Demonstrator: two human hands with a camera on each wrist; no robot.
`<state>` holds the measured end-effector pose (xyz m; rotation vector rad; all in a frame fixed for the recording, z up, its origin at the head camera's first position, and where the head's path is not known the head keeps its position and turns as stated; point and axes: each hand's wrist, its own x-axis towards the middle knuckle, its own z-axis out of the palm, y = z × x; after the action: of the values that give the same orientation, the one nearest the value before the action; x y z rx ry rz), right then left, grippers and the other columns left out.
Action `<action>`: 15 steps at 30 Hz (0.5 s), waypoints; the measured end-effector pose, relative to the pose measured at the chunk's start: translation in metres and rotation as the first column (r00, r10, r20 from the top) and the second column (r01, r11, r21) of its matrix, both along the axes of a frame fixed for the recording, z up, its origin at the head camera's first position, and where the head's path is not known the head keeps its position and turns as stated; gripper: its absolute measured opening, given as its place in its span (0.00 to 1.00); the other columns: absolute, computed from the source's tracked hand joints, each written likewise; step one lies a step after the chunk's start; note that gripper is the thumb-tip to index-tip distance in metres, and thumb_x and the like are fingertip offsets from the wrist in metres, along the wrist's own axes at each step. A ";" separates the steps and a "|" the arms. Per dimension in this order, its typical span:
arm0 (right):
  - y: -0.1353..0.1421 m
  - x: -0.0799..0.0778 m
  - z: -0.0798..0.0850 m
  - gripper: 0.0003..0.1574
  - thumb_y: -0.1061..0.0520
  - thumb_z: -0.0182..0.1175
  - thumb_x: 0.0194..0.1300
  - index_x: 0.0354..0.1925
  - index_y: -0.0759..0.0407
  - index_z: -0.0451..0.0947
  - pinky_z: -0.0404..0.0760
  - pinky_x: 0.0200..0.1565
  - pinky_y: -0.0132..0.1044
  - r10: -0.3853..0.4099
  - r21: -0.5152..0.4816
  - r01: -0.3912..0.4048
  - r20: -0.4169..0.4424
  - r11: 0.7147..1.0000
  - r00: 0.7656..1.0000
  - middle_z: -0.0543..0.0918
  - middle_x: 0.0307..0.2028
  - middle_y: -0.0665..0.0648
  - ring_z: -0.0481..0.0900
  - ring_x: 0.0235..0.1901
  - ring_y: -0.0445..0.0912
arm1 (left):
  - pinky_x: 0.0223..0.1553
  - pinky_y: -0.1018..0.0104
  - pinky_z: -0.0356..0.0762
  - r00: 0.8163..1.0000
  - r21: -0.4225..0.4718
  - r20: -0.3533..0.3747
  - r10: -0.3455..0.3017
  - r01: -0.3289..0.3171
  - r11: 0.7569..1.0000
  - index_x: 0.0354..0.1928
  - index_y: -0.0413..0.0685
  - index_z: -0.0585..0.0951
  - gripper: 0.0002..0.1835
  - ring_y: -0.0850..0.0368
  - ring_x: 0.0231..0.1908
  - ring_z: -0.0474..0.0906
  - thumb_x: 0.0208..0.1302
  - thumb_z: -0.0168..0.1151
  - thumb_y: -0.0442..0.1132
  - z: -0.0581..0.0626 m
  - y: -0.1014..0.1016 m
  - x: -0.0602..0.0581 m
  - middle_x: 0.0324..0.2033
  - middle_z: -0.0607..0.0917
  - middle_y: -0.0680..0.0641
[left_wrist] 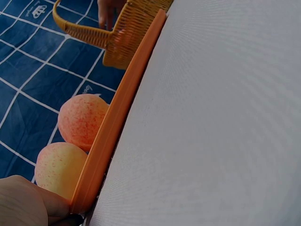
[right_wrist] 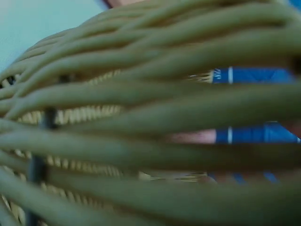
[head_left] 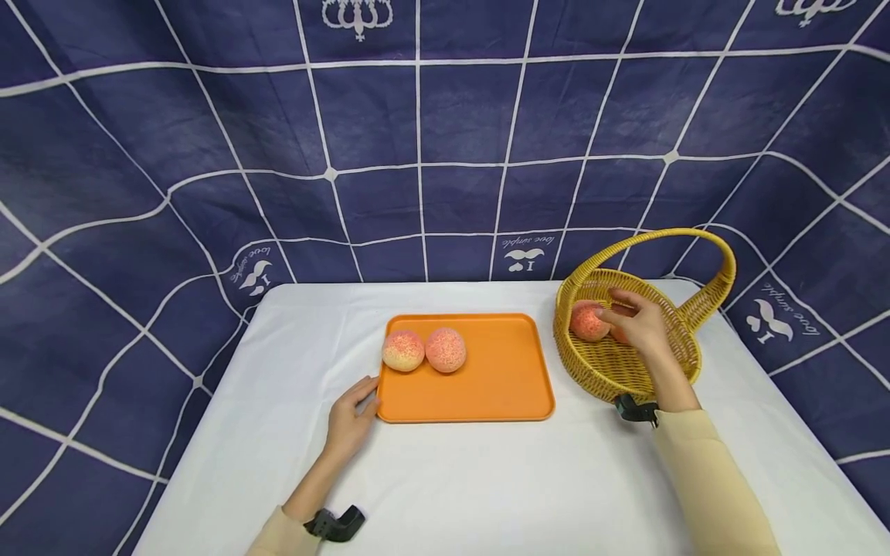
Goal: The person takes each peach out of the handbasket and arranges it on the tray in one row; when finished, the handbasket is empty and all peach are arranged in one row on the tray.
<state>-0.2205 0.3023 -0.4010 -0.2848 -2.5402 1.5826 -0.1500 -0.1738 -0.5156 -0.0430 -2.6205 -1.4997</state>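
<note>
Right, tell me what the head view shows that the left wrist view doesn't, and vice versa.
Only the head view shows the beige sleeves and the flat inside of the orange tray.
Only the left wrist view shows the tray's outer wall close up, nearly edge-on.
Both share the two fruits on the tray, the wicker basket, the left hand, part of the right hand, the white table and the blue cloth.
</note>
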 end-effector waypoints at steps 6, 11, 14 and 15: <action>-0.003 -0.007 -0.006 0.40 0.57 0.64 0.64 0.69 0.69 0.63 0.71 0.34 0.13 0.015 0.037 -0.016 0.022 0.999 1.000 0.67 0.67 0.72 0.69 0.63 0.63 | 0.70 0.44 0.61 1.000 0.004 0.001 0.000 0.000 1.000 0.61 0.37 0.77 0.22 0.40 0.67 0.68 0.64 0.61 0.29 -0.001 0.000 0.001 0.64 0.75 0.35; -0.006 -0.011 -0.012 0.38 0.60 0.63 0.65 0.68 0.70 0.63 0.69 0.33 0.12 0.020 0.077 -0.024 0.051 0.997 0.998 0.68 0.67 0.72 0.70 0.64 0.64 | 0.70 0.45 0.62 1.000 0.001 -0.002 0.003 -0.003 1.000 0.61 0.37 0.77 0.22 0.40 0.67 0.68 0.64 0.61 0.29 -0.001 0.000 0.000 0.63 0.75 0.35; -0.007 -0.013 -0.016 0.37 0.62 0.62 0.65 0.68 0.71 0.63 0.68 0.34 0.12 0.033 0.078 -0.037 0.054 0.996 0.998 0.69 0.66 0.73 0.69 0.64 0.63 | 0.70 0.45 0.62 1.000 -0.002 -0.009 0.004 -0.004 1.000 0.60 0.37 0.77 0.22 0.40 0.67 0.68 0.64 0.62 0.29 0.000 0.000 0.001 0.63 0.75 0.35; -0.007 -0.014 -0.018 0.37 0.63 0.61 0.65 0.68 0.72 0.63 0.72 0.38 0.16 0.042 0.083 -0.046 0.053 0.995 0.998 0.68 0.66 0.74 0.69 0.64 0.64 | 0.70 0.45 0.62 1.000 -0.003 -0.012 0.003 -0.003 1.000 0.60 0.37 0.77 0.22 0.40 0.67 0.68 0.64 0.62 0.29 0.000 0.000 0.001 0.63 0.75 0.35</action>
<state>-0.2341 0.2954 -0.4187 -0.2646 -2.6617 1.4969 -0.1494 -0.1741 -0.5155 -0.0478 -2.6124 -1.4902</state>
